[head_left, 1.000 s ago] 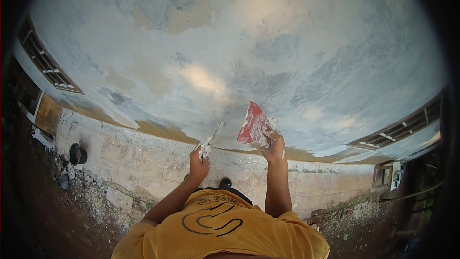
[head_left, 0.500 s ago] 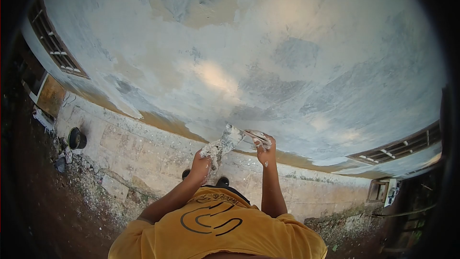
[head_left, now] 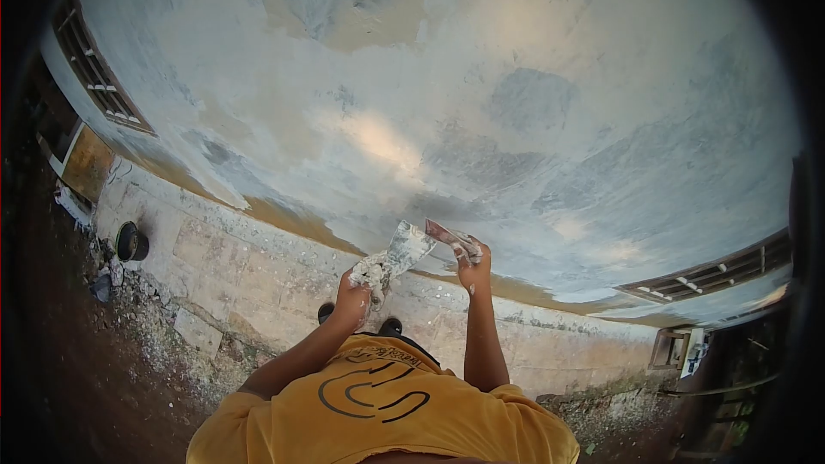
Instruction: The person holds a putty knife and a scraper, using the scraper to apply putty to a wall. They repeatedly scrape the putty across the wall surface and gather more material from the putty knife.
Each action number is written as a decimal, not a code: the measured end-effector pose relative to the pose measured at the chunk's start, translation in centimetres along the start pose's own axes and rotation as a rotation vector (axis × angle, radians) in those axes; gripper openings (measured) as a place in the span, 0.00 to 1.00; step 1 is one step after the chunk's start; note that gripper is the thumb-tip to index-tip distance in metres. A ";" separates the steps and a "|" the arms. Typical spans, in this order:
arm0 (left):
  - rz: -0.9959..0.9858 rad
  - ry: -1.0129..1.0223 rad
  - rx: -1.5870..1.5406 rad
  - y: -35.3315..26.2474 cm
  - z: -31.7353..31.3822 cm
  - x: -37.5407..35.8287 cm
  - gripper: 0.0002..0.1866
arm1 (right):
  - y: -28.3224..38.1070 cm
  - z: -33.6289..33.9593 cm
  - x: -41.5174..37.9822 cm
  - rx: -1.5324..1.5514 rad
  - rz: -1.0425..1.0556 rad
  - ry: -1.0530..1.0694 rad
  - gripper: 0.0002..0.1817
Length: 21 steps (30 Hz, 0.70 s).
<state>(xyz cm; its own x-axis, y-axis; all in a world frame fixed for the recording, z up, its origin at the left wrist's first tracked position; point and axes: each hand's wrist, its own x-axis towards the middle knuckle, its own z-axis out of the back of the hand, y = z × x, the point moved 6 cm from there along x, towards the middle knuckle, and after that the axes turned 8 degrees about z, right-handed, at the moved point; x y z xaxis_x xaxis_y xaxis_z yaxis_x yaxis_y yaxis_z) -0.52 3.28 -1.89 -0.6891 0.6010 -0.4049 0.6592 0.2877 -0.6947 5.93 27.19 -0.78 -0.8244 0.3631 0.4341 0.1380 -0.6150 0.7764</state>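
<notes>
My left hand (head_left: 352, 299) is closed round the handle end of a broad putty knife (head_left: 410, 244), its blade smeared with white. A lumpy mass of whitish putty (head_left: 371, 271) sits at that hand and hides most of the handle. Opposite it, my right hand (head_left: 475, 270) grips a second flat scraper (head_left: 444, 234), whose reddish face is turned partly to me. White putty coats my right fingers. The two blades are close together at their tips, in front of the wall (head_left: 533, 155), which is patched in grey, white and tan.
A dark bucket (head_left: 131, 242) stands on the pale paved ledge (head_left: 232, 266) at left, near rubble (head_left: 163, 326). Barred windows (head_left: 99, 73) break the wall on both sides. My dark shoes (head_left: 391, 326) are on the ledge below my hands.
The right scraper has turned from nearly edge-on to showing more of its face, its tip rising slightly to the left. The left putty knife stays close by. The whole view has shifted slightly.
</notes>
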 end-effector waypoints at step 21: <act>-1.117 0.130 1.561 -0.6 0.0 -1.5 0.13 | 2.5 -1.5 -2.5 1.215 -0.782 -0.212 0.18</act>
